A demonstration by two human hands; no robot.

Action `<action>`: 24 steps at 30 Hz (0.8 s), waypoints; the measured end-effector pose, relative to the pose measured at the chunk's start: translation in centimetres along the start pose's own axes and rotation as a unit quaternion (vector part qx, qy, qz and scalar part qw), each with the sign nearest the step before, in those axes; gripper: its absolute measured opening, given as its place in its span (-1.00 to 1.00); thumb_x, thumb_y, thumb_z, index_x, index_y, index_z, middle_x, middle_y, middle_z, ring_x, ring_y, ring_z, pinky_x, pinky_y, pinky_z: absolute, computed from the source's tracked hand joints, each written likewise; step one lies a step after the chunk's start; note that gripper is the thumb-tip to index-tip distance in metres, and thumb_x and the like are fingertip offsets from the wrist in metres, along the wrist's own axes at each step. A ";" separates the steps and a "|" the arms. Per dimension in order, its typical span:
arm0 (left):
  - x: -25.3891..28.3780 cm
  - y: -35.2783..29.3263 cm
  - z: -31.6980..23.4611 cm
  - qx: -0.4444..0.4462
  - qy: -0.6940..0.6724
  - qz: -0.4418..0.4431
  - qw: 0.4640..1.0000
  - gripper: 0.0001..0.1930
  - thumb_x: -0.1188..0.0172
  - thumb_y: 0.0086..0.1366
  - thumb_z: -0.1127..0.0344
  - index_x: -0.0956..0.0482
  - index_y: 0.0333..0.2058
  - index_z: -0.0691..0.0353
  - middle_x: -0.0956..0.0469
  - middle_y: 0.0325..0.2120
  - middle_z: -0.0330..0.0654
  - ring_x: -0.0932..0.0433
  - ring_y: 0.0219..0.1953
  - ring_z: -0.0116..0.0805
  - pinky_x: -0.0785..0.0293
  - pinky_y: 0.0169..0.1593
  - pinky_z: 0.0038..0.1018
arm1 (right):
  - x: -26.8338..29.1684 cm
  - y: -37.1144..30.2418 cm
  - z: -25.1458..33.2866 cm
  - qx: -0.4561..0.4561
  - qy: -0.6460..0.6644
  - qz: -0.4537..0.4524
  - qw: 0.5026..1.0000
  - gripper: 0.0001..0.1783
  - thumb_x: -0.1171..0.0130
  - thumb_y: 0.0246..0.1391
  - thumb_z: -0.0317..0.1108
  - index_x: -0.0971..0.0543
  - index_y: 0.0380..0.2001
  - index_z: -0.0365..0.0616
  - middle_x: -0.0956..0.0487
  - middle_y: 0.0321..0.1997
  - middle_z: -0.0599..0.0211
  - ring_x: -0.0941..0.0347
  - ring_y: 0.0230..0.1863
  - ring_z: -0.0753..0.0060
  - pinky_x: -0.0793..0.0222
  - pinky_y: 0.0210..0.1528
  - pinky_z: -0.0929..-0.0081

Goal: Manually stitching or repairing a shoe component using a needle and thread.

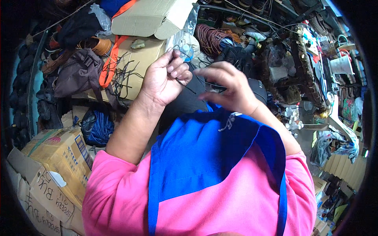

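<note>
My left hand (165, 78) is closed, its fingers curled and pinched round a thin black cord (188, 87). One end of the cord sticks out below the fist, and a loop of it shows above the fingertips. To its right, my right hand (232, 86) has thumb and fingers apart, blurred by motion. A thin dark strand runs close to its fingers; whether it touches them is hard to make out. Left of my hands, several loose black cords (125, 78) lie on a flat cardboard piece (151, 55).
Beyond my hands are an open cardboard box (145, 19) and a coil of reddish-brown cord (212, 39). An orange strap (112, 65) and a dark bag (78, 72) lie at left. A taped carton (63, 153) stands lower left. At right is a worn dark frame (305, 67).
</note>
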State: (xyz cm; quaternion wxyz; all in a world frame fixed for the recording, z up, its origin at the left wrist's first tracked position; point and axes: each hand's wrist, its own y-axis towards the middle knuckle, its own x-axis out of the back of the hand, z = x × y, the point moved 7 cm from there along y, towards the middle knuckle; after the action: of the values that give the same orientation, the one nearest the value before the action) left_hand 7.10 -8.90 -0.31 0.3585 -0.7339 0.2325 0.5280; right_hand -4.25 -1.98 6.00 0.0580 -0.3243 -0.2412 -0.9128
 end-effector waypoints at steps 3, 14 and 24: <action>0.3 0.3 0.6 -0.017 0.024 -0.003 1.000 -0.79 0.19 0.39 0.22 -0.32 -0.36 0.21 -0.08 -0.73 -0.38 -0.09 -0.65 -0.54 -0.13 -0.47 -0.57 | -1.4 0.3 1.4 0.104 -0.023 0.003 0.994 -0.60 -0.31 -0.23 -0.24 -0.56 -0.20 0.04 -0.48 -0.31 0.29 -0.41 -0.28 0.22 -0.34 -0.22 0.33; -1.3 -4.7 -2.5 -0.391 0.661 -0.059 0.638 -0.66 0.04 0.34 0.17 -0.29 -0.05 0.30 -0.33 -0.15 -0.13 -0.37 -0.16 -0.42 -0.33 -0.09 -0.49 | 2.6 -1.6 1.0 -0.035 -0.072 -0.033 0.996 -0.78 -0.36 -0.28 -0.32 -0.62 -0.45 -0.07 -0.50 -0.47 0.30 -0.44 -0.43 0.26 -0.37 -0.37 0.41; -6.7 -4.2 3.5 -0.274 0.727 0.119 0.618 -0.72 -0.07 0.25 0.29 -0.31 -0.58 0.31 -0.30 -0.70 -0.04 -0.33 -0.63 -0.14 -0.26 -0.50 -0.33 | 4.2 -0.3 1.4 -0.048 -0.078 -0.039 0.995 -0.86 -0.27 -0.21 -0.39 -0.49 -0.60 -0.15 -0.42 -0.57 0.27 -0.35 -0.46 0.19 -0.25 -0.42 0.38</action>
State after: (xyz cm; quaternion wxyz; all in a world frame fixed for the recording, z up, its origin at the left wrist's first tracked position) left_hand 5.81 -3.80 6.50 -0.2118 -0.9080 0.3470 -0.1012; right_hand -6.80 -0.86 9.46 -0.0126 -0.3874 -0.2132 -0.8968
